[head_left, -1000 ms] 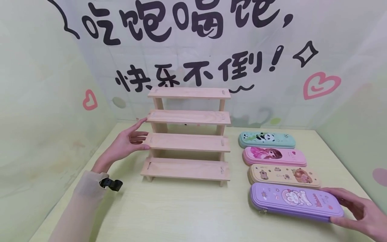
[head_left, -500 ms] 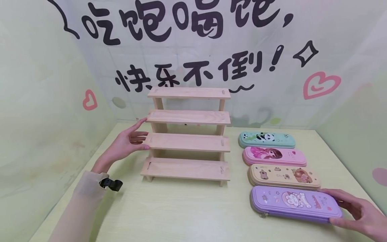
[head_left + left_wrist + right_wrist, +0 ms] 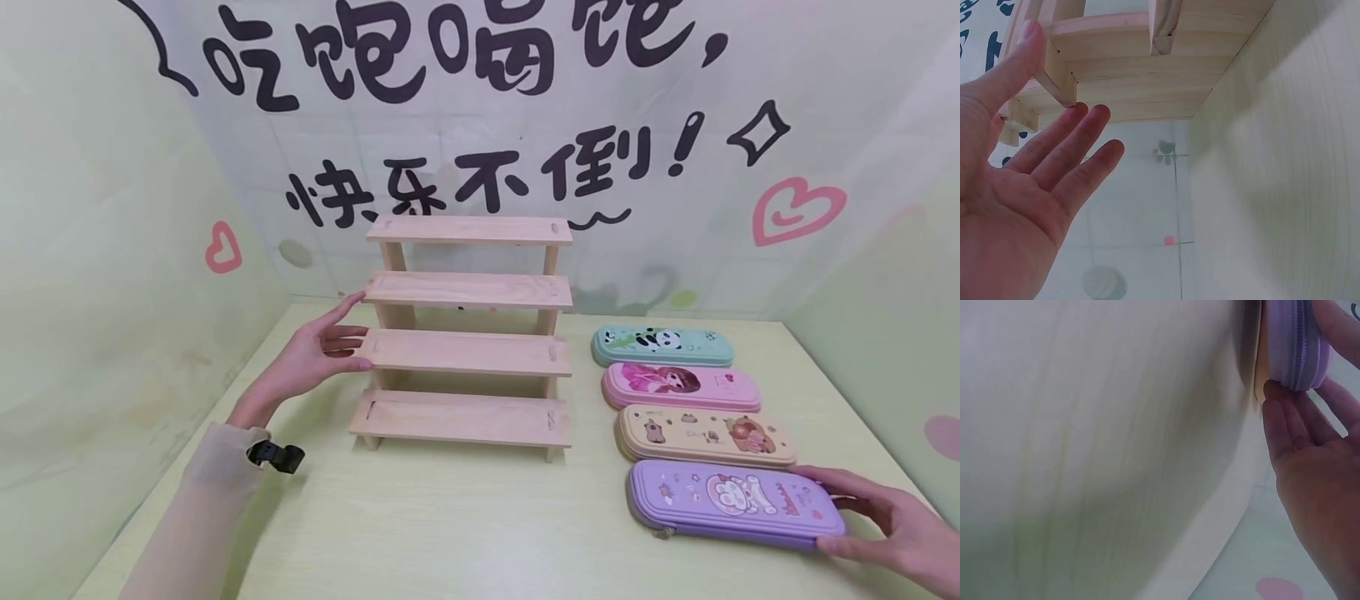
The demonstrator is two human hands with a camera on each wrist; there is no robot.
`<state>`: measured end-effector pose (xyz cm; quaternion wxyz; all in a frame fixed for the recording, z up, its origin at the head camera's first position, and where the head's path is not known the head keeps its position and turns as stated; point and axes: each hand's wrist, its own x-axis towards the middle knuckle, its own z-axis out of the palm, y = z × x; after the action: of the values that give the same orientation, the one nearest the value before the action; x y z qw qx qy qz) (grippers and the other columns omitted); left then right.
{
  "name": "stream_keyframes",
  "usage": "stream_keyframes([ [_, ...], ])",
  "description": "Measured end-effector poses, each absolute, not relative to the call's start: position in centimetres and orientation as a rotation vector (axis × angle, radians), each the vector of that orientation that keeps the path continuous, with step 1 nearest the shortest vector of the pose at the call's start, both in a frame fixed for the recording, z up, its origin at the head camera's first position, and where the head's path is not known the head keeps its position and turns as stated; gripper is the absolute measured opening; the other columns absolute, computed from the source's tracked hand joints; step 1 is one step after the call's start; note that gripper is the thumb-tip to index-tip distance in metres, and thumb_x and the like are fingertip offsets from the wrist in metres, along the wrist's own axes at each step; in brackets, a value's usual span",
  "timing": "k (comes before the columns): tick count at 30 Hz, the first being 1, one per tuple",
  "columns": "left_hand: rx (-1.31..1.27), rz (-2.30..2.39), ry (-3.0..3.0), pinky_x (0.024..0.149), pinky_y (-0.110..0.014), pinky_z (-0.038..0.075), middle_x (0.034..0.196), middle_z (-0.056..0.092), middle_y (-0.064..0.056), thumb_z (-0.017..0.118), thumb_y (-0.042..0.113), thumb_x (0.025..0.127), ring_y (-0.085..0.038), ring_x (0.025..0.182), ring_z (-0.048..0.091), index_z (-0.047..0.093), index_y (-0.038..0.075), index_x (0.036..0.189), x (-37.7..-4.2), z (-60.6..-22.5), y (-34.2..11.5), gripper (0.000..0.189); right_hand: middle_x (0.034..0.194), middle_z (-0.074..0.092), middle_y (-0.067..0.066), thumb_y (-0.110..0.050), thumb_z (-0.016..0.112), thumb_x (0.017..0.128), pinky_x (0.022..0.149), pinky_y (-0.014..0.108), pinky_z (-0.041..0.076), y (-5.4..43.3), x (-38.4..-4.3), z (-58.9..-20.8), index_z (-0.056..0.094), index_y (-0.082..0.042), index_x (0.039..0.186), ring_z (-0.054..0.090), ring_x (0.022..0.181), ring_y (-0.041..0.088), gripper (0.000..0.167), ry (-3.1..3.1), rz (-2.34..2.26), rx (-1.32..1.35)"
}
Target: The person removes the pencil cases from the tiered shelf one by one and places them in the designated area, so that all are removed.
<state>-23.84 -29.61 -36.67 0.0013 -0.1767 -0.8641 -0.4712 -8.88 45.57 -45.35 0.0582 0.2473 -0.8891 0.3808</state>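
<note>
A four-tier stepped wooden shelf [image 3: 465, 353] stands mid-table in the head view. My left hand [image 3: 307, 357] is at its left side, index fingertip and thumb touching the ends of two middle boards. Its fingers reach out fairly straight beneath the wood in the left wrist view. At the front right, my right hand [image 3: 896, 521] grips the right end of a purple pencil case [image 3: 731, 500] with a bunny print, thumb in front and fingers behind. The case's zipper [image 3: 1300, 344] shows in the right wrist view, fingertips around its end.
Behind the purple case lie a yellow pencil case [image 3: 708, 435], a pink one [image 3: 708, 387] and a green one with a panda [image 3: 697, 347], in a row on the pale table [image 3: 450, 525]. A printed backdrop [image 3: 660, 242] hangs close behind the shelf.
The purple case has come down slightly and levelled against the table, its left end shifting a little right with my right hand on it. The left hand has stayed put.
</note>
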Motion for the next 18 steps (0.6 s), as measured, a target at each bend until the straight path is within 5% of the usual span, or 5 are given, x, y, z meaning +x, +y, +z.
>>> stream_keyframes([
  [18, -0.56, -1.456, -2.718, 0.104, -0.054, 0.054, 0.143, 0.06, -0.027, 0.09, 0.015, 0.086, -0.04, 0.126, 0.064, 0.025, 0.042, 0.167, -23.72, -36.58, -29.52, 0.107, 0.126, 0.061, -0.026, 0.017, 0.088, 0.065, 0.082, 0.002, 0.043, 45.82, -9.11, -45.56, 0.065, -0.011, 0.142, 0.059, 0.096, -0.001, 0.085, -2.699, 1.119, 0.739],
])
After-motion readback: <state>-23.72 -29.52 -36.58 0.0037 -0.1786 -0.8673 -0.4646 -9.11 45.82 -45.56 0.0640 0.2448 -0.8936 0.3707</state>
